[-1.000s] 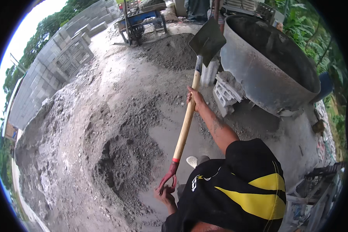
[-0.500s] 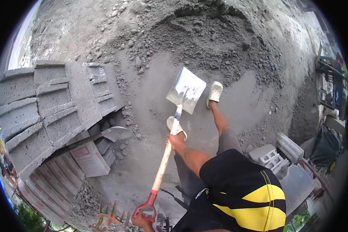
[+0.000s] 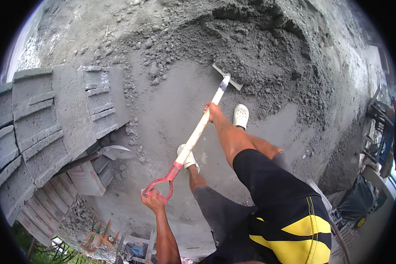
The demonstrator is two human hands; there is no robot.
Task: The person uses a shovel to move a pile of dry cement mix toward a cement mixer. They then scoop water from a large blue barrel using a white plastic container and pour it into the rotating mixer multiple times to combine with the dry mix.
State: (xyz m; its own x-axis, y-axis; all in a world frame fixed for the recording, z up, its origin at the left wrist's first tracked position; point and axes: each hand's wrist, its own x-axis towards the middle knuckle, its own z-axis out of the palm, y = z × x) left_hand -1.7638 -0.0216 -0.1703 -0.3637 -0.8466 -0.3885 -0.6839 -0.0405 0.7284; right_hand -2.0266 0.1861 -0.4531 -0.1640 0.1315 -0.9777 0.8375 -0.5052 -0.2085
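A long-handled shovel (image 3: 199, 127) slants from lower left to upper right before me. My left hand (image 3: 153, 201) is closed round its red D-shaped grip (image 3: 162, 184). Lower on the pale wooden shaft, close to the blade, my right hand (image 3: 213, 111) is wrapped round it. The metal blade (image 3: 227, 75) is seen nearly edge-on and touches the near foot of a grey heap of sand and gravel (image 3: 259, 57). Part of the blade's face is hidden.
Concrete hollow blocks (image 3: 35, 110) are stacked at the left, above boxes (image 3: 86, 178) in a row. My feet, in pale clogs (image 3: 240, 115), stand on the dusty floor (image 3: 176, 101). An orange-brown wooden stool-like object (image 3: 100, 237) lies at lower left; dark sheeting (image 3: 358, 198) is at right.
The shovel has moved forward and up to the heap, its blade turning from face-up to nearly edge-on. Both hands moved forward with it, still gripping. My view shifted slightly.
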